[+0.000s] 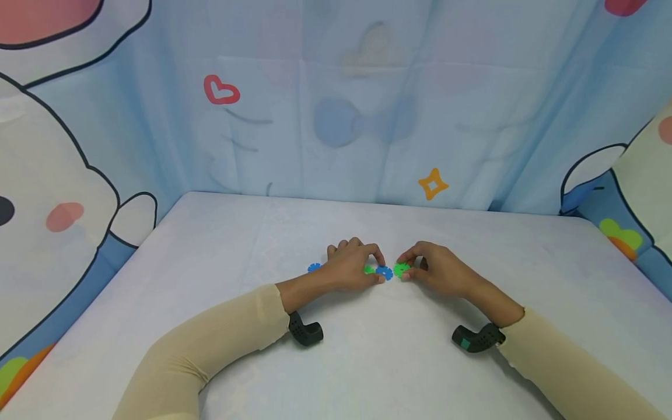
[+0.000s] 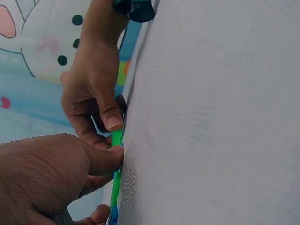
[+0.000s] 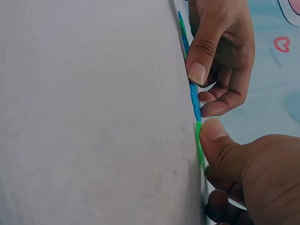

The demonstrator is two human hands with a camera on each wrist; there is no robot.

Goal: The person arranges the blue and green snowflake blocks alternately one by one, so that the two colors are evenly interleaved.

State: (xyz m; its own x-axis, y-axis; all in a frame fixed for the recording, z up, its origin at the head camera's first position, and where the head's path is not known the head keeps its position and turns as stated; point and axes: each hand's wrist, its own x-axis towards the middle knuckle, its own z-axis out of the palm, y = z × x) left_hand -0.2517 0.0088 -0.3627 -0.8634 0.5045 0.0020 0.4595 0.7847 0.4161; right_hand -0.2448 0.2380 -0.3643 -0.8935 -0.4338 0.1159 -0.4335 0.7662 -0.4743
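In the head view my left hand (image 1: 349, 267) pinches a blue notched plastic disc (image 1: 387, 273) between thumb and finger. Right beside it, my right hand (image 1: 443, 273) pinches a green notched disc (image 1: 400, 269) by its right side. Another green disc (image 1: 369, 270) shows under the left hand's fingers, and a further blue disc (image 1: 314, 267) peeks out to the left of that hand. Edge-on in the right wrist view, the discs form a line of blue and green low over the cloth. The left hand hides the middle of this line.
A white cloth (image 1: 294, 373) covers the table. Behind it hangs a light blue cartoon curtain (image 1: 262, 151). Dark devices (image 1: 306, 331) are strapped at both wrists, close above the cloth.
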